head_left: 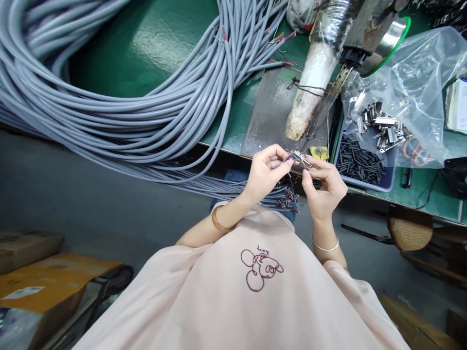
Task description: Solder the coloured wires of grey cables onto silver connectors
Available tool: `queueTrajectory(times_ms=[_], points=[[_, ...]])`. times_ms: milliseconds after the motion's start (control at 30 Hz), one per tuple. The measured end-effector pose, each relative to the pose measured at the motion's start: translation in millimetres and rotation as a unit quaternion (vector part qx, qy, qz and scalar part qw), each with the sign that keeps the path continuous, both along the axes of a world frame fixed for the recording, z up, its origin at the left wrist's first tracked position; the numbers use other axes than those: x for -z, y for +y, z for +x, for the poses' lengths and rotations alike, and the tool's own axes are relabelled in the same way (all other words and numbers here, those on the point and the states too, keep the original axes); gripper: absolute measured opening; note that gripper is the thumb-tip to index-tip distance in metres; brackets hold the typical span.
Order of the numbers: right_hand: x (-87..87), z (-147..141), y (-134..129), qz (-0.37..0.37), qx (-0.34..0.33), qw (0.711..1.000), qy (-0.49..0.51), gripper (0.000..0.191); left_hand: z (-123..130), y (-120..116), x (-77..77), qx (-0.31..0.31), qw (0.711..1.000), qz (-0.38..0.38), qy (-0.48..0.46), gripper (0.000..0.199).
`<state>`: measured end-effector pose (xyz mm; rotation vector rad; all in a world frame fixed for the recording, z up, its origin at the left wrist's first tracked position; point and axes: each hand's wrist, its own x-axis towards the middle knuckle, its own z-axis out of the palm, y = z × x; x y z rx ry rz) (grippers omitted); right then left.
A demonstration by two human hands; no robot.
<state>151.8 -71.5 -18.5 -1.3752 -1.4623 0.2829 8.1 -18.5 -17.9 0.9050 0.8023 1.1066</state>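
Observation:
My left hand (268, 171) pinches the thin coloured wires (290, 156) at a cable's end, over the front edge of the bench. Close beside it, my right hand (324, 184) has its fingers closed at a small metal connector (301, 158), which lies between the two hands. Fine wires show near my right fingertips. Beneath the hands, grey cables (233, 187) lie across my lap, and several of their ends carry small connectors (288, 198). A white, burnt-tipped tube (306, 97) and a yellow piece (319, 153) are just beyond the hands.
A large coil of grey cables (175, 112) covers the bench's left. On the right, a blue bin (392, 180) holds black sleeves (359, 160), with metal connectors (388, 129) in a clear bag (419, 78) above. A solder reel (390, 48) stands behind. Cardboard boxes (29, 248) sit at lower left.

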Motion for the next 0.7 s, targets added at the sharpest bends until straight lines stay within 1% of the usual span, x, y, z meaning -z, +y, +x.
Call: queueTrajectory(times_ms=[233, 467, 633, 700], points=[[-3.2, 1.7, 2.5, 0.017, -0.003, 1.0, -0.026, 0.012, 3.5, 1.3, -1.7, -0.016, 1.0, 0.008, 0.012, 0.017], [-4.1, 2.1, 5.7, 0.045, 0.009, 0.997, -0.059, 0.013, 5.7, 3.0, 1.5, -0.035, 0.996, 0.062, 0.045, 0.015], [-5.8, 2.6, 7.1, 0.053, 0.012, 0.997, -0.063, 0.014, 5.5, 3.9, 1.9, -0.033, 0.997, 0.066, 0.033, 0.013], [-7.6, 3.6, 5.8, 0.042, 0.017, 0.997, -0.063, 0.013, 3.1, 3.4, 2.5, -0.011, 0.999, 0.045, 0.012, 0.014]])
